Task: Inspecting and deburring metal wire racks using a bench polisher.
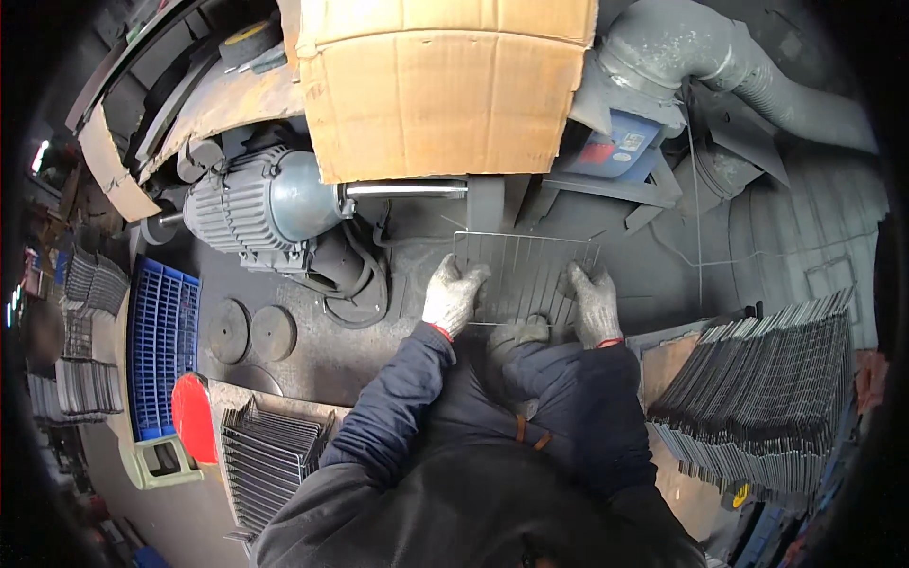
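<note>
Two gloved hands hold a thin wire rack (524, 277) flat in front of the person's chest, seen from above through a fisheye lens. The left hand (451, 295) grips the rack's left edge, its fingers curled over the wire and close together. The right hand (591, 305) grips the right edge the same way, fingers pressed together over the frame. Both gloves are grey knit with red cuffs, and dark padded sleeves run back toward the lower edge.

Just beyond the rack sits an electric motor (256, 210) with a bright steel shaft (407, 190) running under a cardboard hood (443, 83). From this position the rack looks at risk of snagging on that shaft or being snatched from the grip, since its far edge lies near the spindle; a loose glove cuff could likely catch too.

At the person's right, a long stack of finished racks (767, 398) leans in a row. At the left, a second stack of racks (270, 454) sits beside a red round object (191, 417) and a blue plastic crate (163, 341). Two dark discs (251, 331) lie on the grimy workbench (360, 350). A grey duct (729, 66) curves overhead. Everything is coated in dark dust.
</note>
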The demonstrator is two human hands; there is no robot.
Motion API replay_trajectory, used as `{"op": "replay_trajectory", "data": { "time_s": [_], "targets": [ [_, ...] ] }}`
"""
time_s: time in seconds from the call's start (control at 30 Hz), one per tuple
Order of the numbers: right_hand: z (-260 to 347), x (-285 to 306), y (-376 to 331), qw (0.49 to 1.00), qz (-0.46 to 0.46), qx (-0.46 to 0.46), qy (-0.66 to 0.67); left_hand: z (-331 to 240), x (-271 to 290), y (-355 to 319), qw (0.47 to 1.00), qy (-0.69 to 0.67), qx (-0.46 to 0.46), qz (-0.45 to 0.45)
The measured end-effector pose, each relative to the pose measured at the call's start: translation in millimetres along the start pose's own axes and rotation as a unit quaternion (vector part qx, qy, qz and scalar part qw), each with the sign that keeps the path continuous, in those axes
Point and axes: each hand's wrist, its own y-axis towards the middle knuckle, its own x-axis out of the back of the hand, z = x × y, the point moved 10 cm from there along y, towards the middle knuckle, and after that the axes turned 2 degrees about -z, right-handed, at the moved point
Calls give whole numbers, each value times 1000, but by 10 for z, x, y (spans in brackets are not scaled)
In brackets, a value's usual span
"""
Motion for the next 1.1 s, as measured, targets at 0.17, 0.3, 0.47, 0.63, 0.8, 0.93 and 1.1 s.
{"op": "replay_trajectory", "data": {
  "time_s": [0.17,0.3,0.47,0.63,0.8,0.93,1.1],
  "targets": [
    [50,-218,51,1000,14,4,-18,97,165,50,1000,-22,-10,-21],
    [69,-744,-72,999,35,36,-3,131,697,7,996,-38,-8,-77],
    [-103,-1010,-55,995,17,60,-81,-24,1018,-62,996,-26,11,-88],
    [-158,-248,30,1000,-9,-15,16,116,236,64,1000,-5,-4,-28],
    [101,-339,-35,1000,7,-23,-20,-9,210,-7,998,-45,10,-35],
    [-269,-941,7,988,20,39,-146,-5,1003,25,996,-24,9,-81],
    [89,-745,-145,994,26,13,-102,-153,634,-23,998,-9,9,-64]
  ]
}}
